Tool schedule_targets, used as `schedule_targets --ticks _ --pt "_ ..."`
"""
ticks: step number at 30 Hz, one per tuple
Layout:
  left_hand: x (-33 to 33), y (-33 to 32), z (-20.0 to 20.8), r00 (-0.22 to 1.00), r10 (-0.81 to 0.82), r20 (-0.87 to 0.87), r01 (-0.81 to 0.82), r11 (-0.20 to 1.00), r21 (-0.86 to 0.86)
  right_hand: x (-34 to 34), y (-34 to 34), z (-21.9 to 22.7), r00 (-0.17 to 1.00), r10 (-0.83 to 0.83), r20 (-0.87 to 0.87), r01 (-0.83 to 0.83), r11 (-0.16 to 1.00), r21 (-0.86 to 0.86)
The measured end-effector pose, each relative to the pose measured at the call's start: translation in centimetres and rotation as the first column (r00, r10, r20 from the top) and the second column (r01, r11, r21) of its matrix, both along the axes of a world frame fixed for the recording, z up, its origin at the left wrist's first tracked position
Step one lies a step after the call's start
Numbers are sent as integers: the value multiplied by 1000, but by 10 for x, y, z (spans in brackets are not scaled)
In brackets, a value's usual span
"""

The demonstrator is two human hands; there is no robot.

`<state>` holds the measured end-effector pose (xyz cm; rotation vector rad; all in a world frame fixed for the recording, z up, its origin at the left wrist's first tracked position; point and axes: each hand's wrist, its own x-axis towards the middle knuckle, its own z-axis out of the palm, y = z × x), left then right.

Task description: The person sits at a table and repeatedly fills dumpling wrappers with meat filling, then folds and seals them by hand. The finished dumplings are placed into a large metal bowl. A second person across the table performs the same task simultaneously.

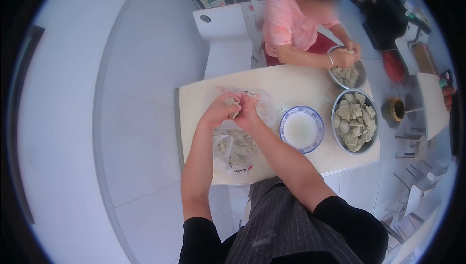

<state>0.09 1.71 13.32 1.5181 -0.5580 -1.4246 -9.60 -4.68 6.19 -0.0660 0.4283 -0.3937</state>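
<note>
Gripping a greyish, possibly doughy lump [232, 102] between curled left hand [217, 111] and right hand [248, 112] over the left half of the table [196, 100], with clumps [245, 148] in the near plastic bag [223, 160] apparently left to work and chunks [357, 118] heaped in the metal bowl [356, 153] at right apparently done.

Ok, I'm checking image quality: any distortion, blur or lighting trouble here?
Head view: fisheye bend bows the grey strip along the wall, corners black; head view: the face of the co-worker is blurred, left hand and right hand reasonably clear; head view: fairly even light, no harsh shadows on the table.
</note>
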Motion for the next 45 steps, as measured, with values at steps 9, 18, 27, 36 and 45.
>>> schedule_targets --ticks 9,18,27,36,45 --pt "-31 -15 -1 609 -154 778 171 983 61 0 -11 -49 994 -64 92 51 989 139" --pt "-31 -3 -5 816 211 538 -138 975 -173 -8 -18 -38 989 -73 126 56 990 132" --pt "-30 -8 -25 588 189 787 -96 982 -163 -8 -23 -42 990 -135 28 131 984 123" --pt "2 -12 -81 654 486 580 -324 872 -366 -13 -30 -54 988 -148 49 134 966 221" --pt "19 -45 -81 527 201 826 -326 945 -22 -38 -37 -41 988 -120 -98 139 966 217"
